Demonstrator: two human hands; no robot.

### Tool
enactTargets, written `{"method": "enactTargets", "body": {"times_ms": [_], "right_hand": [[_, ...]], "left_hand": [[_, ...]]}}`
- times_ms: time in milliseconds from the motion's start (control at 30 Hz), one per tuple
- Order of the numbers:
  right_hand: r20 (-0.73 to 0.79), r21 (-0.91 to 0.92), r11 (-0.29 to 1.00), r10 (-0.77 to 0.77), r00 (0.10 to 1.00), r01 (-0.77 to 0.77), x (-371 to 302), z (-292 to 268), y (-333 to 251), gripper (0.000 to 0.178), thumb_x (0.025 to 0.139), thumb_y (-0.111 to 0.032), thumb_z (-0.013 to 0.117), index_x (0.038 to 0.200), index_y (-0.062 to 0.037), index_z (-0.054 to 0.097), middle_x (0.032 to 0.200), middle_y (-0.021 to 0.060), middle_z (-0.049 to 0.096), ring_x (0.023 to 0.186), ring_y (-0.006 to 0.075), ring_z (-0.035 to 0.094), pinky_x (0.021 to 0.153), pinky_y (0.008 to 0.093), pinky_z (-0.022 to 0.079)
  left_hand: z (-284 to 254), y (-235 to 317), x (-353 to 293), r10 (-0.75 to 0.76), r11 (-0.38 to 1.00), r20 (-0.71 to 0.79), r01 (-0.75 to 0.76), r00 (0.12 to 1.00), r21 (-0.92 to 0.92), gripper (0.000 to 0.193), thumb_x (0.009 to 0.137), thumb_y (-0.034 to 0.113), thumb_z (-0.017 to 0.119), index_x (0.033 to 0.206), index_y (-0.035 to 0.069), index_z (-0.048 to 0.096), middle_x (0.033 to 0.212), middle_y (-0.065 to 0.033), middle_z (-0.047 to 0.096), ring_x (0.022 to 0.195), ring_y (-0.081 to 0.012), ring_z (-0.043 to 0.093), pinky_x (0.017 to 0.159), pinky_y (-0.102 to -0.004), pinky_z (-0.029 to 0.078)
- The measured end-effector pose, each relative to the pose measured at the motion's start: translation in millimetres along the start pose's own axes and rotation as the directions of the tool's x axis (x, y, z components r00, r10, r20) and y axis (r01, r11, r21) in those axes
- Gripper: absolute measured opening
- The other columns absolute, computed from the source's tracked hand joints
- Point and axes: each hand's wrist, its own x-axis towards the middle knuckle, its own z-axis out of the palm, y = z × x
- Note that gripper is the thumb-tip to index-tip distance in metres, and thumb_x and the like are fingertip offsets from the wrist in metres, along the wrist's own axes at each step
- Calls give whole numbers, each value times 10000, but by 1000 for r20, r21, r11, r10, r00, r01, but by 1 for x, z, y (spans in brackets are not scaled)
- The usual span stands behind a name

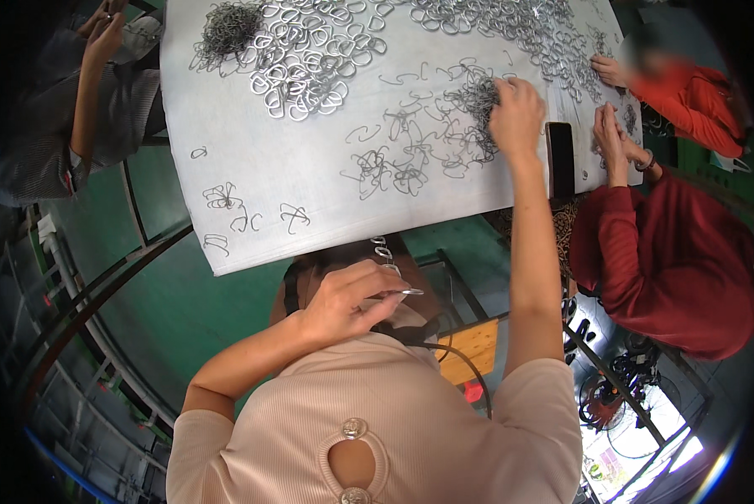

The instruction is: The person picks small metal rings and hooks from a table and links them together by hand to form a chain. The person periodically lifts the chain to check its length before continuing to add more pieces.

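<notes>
My left hand (352, 298), in front of the table's near edge, is closed in a pinch on a flat silver metal ring (412, 291). A short row of similar metal rings (383, 251) shows just beyond its fingers, below the table edge; whether they link to the held ring I cannot tell. My right hand (518, 113) reaches over the table, its bent fingers at the right side of a dense heap of thin wire hooks (480, 105). What those fingertips grip is too small to make out. Loose wire hooks (406, 172) spread left of the heap.
On the white-covered table (285, 172) lie many D-shaped metal rings (306, 80), another wire heap (230, 29) and a black phone (561, 160). Co-workers in a dark red top (671, 260) and an orange top (692, 97) sit right; another person (83, 126) sits left.
</notes>
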Motion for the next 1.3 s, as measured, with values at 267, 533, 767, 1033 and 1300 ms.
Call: {"method": "enactTargets", "body": {"times_ms": [267,533,767,1033,1300], "right_hand": [[102,167,982,-101,990,83,-26,11,-62,288,747,-31,577,1017,-106,646,1225,71,509,1245,286,378,1060,584,207],[347,317,920,113,931,-230,-20,-9,-55,183,778,-152,675,951,-104,644,990,61,599,941,260,577,859,411,426],[373,357,885,158,914,-298,-32,-3,-64,185,753,-166,702,916,-99,645,945,83,603,911,277,598,757,415,473],[482,315,923,44,875,-220,-27,8,-88,156,754,-204,696,839,-77,670,880,111,637,830,295,624,733,425,478],[610,716,315,151,778,-623,-56,-5,-71,102,825,-106,621,889,-28,629,784,48,621,692,134,557,618,279,442]], "left_hand": [[0,-2,3,29,999,-11,-29,1000,17,186,728,-19,673,910,5,645,869,-93,633,741,-220,620,629,-300,523],[-1,-2,-1,6,1000,-6,-6,1000,22,164,751,-17,660,914,-1,650,878,-108,652,743,-212,636,622,-285,524],[0,-3,-8,46,998,-38,-45,998,39,163,752,-21,654,913,-3,642,871,-100,656,730,-191,628,601,-272,509],[2,-2,-14,8,999,-55,-6,998,36,179,734,-17,670,910,8,647,858,-90,636,724,-221,621,609,-294,525],[1,-5,-20,-81,996,-19,81,996,-41,116,795,-37,638,910,-24,635,873,-120,659,717,-139,648,642,-242,514]]}}
